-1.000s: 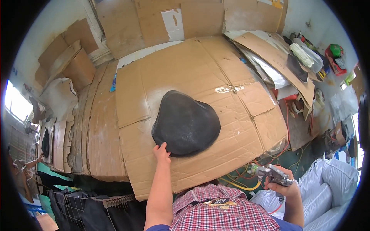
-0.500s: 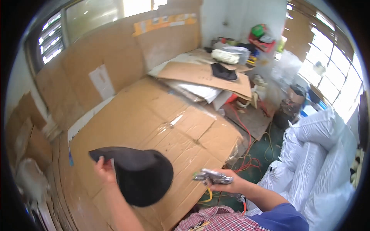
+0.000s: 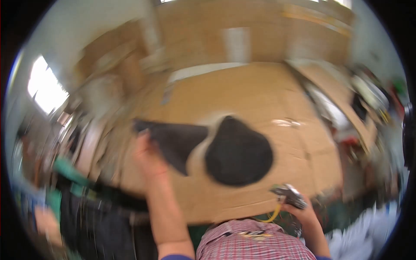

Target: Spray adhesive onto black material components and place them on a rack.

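Observation:
My left hand (image 3: 148, 151) pinches the edge of a black, pointed piece of sheet material (image 3: 180, 141), raised over the left part of the cardboard-covered table (image 3: 255, 86). To its right, apart from it, a second black piece (image 3: 239, 156), rounded with a pointed top, lies on the cardboard. In my right hand (image 3: 299, 209), near the table's front edge, is a silvery metal spray gun (image 3: 290, 196) with a yellow hose (image 3: 274, 215) coming off it. Motion blur softens the fingers of both hands.
Cardboard sheets (image 3: 255, 34) line the wall behind the table. More stacked sheets (image 3: 333, 91) lie at the right. White sacks (image 3: 368, 234) stand at lower right. Dark material (image 3: 108, 221) and part of another person's arm (image 3: 47, 223) are at lower left.
The view has swung left. My left hand has carried its black piece away to the left of the rounded one, which now shows whole on the cardboard. The right hand keeps the spray gun.

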Demonstrator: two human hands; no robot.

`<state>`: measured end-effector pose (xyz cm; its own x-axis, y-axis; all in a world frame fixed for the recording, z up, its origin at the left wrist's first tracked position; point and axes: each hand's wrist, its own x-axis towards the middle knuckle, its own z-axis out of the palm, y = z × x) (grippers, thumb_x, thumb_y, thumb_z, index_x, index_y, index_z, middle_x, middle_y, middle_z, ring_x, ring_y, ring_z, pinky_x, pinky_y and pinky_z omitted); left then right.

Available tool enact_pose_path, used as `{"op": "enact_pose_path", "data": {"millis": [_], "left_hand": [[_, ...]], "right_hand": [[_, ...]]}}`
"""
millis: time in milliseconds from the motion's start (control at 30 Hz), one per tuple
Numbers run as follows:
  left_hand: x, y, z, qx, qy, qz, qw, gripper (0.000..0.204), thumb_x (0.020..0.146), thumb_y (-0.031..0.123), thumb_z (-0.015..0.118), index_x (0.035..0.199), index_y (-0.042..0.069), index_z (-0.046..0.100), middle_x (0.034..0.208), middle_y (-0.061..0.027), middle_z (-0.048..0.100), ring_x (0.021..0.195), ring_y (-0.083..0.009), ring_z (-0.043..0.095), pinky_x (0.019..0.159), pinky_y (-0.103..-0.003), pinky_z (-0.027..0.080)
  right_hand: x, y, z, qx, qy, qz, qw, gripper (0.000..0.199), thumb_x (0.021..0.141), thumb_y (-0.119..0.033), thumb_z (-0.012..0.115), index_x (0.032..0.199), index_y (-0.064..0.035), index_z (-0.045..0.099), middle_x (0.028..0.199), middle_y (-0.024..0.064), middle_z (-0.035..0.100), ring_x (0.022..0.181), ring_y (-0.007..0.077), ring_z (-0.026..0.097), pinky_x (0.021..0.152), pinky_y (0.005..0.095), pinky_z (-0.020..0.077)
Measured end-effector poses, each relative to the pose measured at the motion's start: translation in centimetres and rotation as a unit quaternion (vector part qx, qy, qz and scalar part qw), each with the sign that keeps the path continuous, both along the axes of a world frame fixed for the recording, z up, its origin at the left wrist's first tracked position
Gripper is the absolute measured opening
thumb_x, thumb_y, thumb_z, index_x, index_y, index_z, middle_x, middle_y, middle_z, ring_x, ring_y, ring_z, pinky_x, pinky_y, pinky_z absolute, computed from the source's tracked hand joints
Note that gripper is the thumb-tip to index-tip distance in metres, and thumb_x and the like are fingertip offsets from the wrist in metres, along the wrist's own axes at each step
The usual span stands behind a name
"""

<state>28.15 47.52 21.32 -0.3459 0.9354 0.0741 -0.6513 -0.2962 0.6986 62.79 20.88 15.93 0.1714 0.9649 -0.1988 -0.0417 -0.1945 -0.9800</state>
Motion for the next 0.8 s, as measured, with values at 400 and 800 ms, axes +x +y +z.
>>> {"op": "enact_pose_path", "data": {"millis": [400, 800], "left_hand": [[-23.3, -13.1, -2.6, 0.029, -0.154, 0.145, 0.977, 0.027, 0.082, -0.008, 0.05, 0.104, 0.007, 0.052, 0.092, -0.0072, 0.061, 0.084, -0.0226, 0.061, 0.074, -0.036, 0.055], [-53.7, -26.2, -1.2, 0.059, 0.061, 0.376, 0.923, 0.052, 0.08, -0.008, 0.051, 0.127, 0.012, 0.045, 0.124, -0.0099, 0.051, 0.114, -0.0272, 0.049, 0.094, -0.047, 0.041]], "right_hand": [[-11.0, 1.4, -0.1, -0.012, 0.024, 0.156, 0.987, 0.032, 0.072, 0.0, 0.065, 0.104, 0.0023, 0.057, 0.079, 0.0064, 0.063, 0.071, 0.016, 0.063, 0.067, 0.0274, 0.0504], [-22.8, 5.2, 0.0, -0.028, 0.017, 0.263, 0.964, 0.043, 0.071, 0.005, 0.064, 0.112, 0.0035, 0.053, 0.083, 0.0064, 0.061, 0.075, 0.0128, 0.06, 0.069, 0.0264, 0.0526]]}}
